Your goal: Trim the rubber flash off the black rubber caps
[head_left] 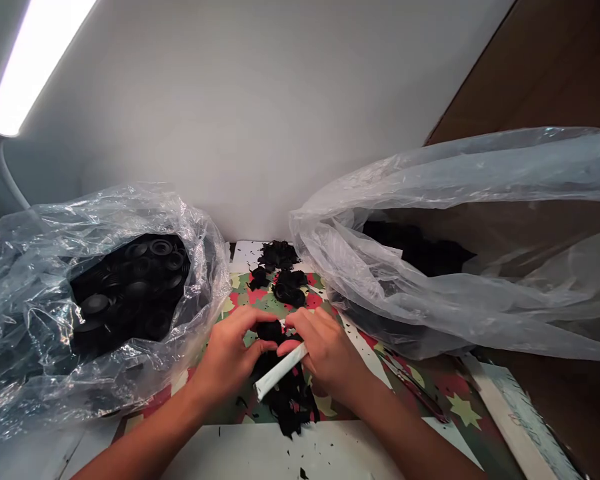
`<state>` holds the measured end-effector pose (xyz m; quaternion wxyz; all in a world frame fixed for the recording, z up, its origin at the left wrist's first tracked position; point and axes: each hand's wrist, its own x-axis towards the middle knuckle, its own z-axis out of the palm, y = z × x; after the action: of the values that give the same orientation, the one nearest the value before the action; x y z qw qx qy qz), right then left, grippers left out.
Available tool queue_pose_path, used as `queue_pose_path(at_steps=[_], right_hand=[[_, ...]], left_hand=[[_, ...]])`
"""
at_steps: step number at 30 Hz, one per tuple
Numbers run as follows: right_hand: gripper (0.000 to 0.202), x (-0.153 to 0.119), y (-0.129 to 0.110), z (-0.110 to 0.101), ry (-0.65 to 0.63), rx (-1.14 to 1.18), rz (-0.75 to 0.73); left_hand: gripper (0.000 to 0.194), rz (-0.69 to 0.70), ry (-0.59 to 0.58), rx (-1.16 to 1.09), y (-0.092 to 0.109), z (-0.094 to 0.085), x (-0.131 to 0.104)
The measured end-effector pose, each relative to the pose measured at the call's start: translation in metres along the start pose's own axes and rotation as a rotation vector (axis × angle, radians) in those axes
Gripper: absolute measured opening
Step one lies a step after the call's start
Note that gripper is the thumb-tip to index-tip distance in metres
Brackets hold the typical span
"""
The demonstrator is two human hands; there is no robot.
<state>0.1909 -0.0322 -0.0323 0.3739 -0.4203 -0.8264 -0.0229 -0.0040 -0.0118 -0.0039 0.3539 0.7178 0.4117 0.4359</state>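
Between thumb and fingers, my left hand (233, 347) grips a small black rubber part (270, 331). My right hand (325, 350) is closed on a white-handled tool (280, 373), its handle end pointing down and left; the working end is hidden by my fingers. The right fingertips are close against the black part, and I cannot tell whether they touch it. Beneath both hands lies a pile of black rubber scraps (293, 400) on a patterned red and green sheet (325, 405). Further black scraps (289, 288) are heaped beyond the hands.
At left, a clear plastic bag (200, 267) holds many round black rubber parts (140, 287). A larger plastic bag (430, 300) with black pieces (420, 250) lies open at right. Scissors (415, 387) rest right of my forearm. A lamp (35, 67) hangs upper left; cardboard (545, 73) stands upper right.
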Motion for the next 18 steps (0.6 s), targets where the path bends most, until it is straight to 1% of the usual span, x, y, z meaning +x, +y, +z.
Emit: queue_pose_path(at_steps=[3,6,8,11,14,16,18], right_hand=[[0.040,0.001,-0.001,0.001,-0.020,-0.088,-0.062],[0.042,0.002,-0.003,0.001,-0.028,-0.105,-0.102],[0.039,0.002,-0.002,0.001,-0.049,-0.073,-0.091],[0.033,0.000,0.004,0.004,-0.106,-0.032,-0.027],[0.031,-0.003,0.011,0.008,-0.171,0.036,0.015],[0.031,-0.002,0.011,0.007,-0.147,0.135,0.053],[0.031,0.000,0.007,0.002,-0.058,0.223,0.101]], left_hand=[[0.030,0.030,-0.057,0.074,-0.001,0.002,-0.003],[0.029,0.026,-0.082,0.094,0.000,0.005,-0.004],[0.027,-0.014,-0.067,0.028,0.003,0.004,-0.004],[0.024,-0.089,-0.037,-0.117,0.010,-0.002,-0.001],[0.019,-0.086,-0.002,-0.110,0.016,-0.011,0.003],[0.016,-0.064,0.014,-0.057,0.017,-0.016,0.005],[0.013,-0.064,0.009,-0.028,0.016,-0.018,0.006]])
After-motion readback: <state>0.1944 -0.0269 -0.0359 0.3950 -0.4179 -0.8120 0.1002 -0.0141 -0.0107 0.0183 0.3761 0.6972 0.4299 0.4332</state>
